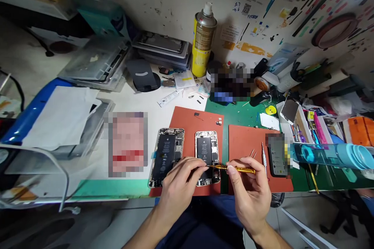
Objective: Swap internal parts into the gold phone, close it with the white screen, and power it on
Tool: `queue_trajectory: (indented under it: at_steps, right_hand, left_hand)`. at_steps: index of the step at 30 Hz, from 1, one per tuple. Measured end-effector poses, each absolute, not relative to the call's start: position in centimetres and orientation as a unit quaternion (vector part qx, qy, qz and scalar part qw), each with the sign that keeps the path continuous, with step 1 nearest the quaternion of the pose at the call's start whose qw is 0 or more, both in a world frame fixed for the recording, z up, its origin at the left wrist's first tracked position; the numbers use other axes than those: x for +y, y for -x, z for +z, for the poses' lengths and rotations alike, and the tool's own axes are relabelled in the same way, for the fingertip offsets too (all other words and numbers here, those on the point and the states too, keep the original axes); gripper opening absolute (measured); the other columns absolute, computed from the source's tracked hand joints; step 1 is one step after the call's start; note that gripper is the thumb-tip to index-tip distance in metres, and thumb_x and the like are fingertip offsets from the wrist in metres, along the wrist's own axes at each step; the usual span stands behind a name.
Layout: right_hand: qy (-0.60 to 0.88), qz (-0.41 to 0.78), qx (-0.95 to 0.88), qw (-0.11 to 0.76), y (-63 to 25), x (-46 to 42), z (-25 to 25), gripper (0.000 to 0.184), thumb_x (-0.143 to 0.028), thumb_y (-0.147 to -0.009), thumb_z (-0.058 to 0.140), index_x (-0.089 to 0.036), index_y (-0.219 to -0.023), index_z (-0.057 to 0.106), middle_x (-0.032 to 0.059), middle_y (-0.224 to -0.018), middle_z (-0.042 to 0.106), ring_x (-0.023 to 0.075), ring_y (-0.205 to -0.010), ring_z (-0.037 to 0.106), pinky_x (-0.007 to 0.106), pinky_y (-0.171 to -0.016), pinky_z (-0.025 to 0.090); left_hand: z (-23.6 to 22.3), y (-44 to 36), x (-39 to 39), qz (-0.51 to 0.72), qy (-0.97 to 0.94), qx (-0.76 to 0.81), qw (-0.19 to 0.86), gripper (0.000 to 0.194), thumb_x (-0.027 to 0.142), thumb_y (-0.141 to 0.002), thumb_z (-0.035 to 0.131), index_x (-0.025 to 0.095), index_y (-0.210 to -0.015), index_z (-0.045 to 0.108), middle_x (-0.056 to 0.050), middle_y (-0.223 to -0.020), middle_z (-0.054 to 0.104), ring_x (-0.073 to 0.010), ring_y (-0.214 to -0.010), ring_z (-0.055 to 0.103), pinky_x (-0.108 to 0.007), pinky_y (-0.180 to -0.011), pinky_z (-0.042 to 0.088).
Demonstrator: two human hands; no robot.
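Observation:
My right hand (249, 190) is closed around a gold screwdriver (241, 169), held almost level with its thin shaft pointing left. At the tip of that shaft, the thumb and forefinger of my left hand (179, 183) are pinched together; whatever lies between them is too small to make out. Both hands are above an opened phone (203, 148) whose black battery and inner parts show; its lower left edge is partly hidden by my fingers. A larger opened phone (167, 151) lies to its left, its lower right side covered by my left hand.
Orange-red mats (187, 118) lie on the bench. Tweezers (264, 155) and a lit phone (277, 159) are at right, beside a blue bottle (324, 155) and a tool box (300, 122). A yellow spray can (201, 42) stands behind. Plastic cases (93, 62) are stacked at left.

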State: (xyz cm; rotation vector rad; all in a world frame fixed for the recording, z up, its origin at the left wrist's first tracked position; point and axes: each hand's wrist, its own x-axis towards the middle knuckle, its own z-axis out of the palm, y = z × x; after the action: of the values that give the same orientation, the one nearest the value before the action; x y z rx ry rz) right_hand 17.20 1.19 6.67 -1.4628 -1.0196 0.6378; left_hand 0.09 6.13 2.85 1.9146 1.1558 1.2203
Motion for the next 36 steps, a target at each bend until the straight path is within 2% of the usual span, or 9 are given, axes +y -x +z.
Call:
queue_trajectory:
  at_steps: [4, 10, 15, 21, 27, 36]
  right_hand:
    - [0.628, 0.282, -0.435, 0.58, -17.0, 1.0, 6.5, 0.027, -0.021, -0.097, 0.08, -0.027, -0.121, 0.07, 0.0039, -0.099, 0.084, 0.0206, -0.087, 0.083, 0.03, -0.076, 0.069]
    - [0.647, 0.298, -0.387, 0.586, -17.0, 1.4, 7.0, 0.026, -0.031, -0.095, 0.084, -0.024, -0.115, 0.069, 0.0041, -0.093, 0.084, 0.0206, -0.078, 0.082, 0.032, -0.073, 0.069]
    - [0.643, 0.323, -0.368, 0.589, -17.1, 1.4, 6.9, 0.026, -0.029, -0.095, 0.084, -0.024, -0.114, 0.069, 0.0032, -0.093, 0.084, 0.0182, -0.08, 0.081, 0.028, -0.076, 0.068]
    - [0.641, 0.338, -0.354, 0.591, -17.2, 1.1, 6.6, 0.028, -0.031, -0.095, 0.084, -0.023, -0.115, 0.068, 0.0042, -0.092, 0.083, 0.0189, -0.081, 0.08, 0.029, -0.077, 0.066]
    - [0.637, 0.353, -0.364, 0.581, -17.5, 0.9, 6.4, 0.027, -0.032, -0.096, 0.083, -0.023, -0.117, 0.067, 0.0054, -0.095, 0.083, 0.02, -0.085, 0.081, 0.031, -0.079, 0.066]
    - [0.622, 0.359, -0.421, 0.554, -18.4, 1.1, 6.8, 0.023, -0.025, -0.101, 0.077, -0.026, -0.121, 0.068, 0.004, -0.101, 0.084, 0.0176, -0.092, 0.082, 0.026, -0.084, 0.066]
  left_hand:
    - [2.7, -0.1, 6.1, 0.469, -0.714, 0.424, 0.301, 0.016, 0.009, -0.101, 0.069, 0.023, -0.107, 0.069, 0.001, -0.097, 0.078, -0.0132, -0.092, 0.077, -0.026, -0.091, 0.063]
    - [2.2, 0.1, 5.9, 0.491, -0.692, 0.417, 0.325, 0.018, 0.007, -0.099, 0.072, 0.023, -0.108, 0.07, 0.001, -0.099, 0.079, -0.0122, -0.093, 0.077, -0.025, -0.091, 0.063]
    - [2.1, 0.1, 5.7, 0.491, -0.677, 0.42, 0.352, 0.02, 0.006, -0.097, 0.075, 0.024, -0.106, 0.071, 0.003, -0.099, 0.079, -0.0109, -0.093, 0.076, -0.022, -0.091, 0.062]
    - [2.3, 0.1, 5.6, 0.493, -0.666, 0.42, 0.37, 0.02, 0.007, -0.097, 0.074, 0.024, -0.104, 0.07, 0.004, -0.097, 0.079, -0.0107, -0.091, 0.076, -0.022, -0.088, 0.062]
    - [2.2, 0.1, 5.5, 0.493, -0.665, 0.419, 0.373, 0.02, 0.006, -0.097, 0.074, 0.024, -0.103, 0.069, 0.004, -0.097, 0.079, -0.0108, -0.091, 0.076, -0.022, -0.088, 0.062]
    - [2.8, 0.2, 6.0, 0.491, -0.699, 0.386, 0.348, 0.025, -0.002, -0.096, 0.071, 0.021, -0.106, 0.068, 0.001, -0.098, 0.078, -0.0115, -0.094, 0.075, -0.025, -0.089, 0.063]
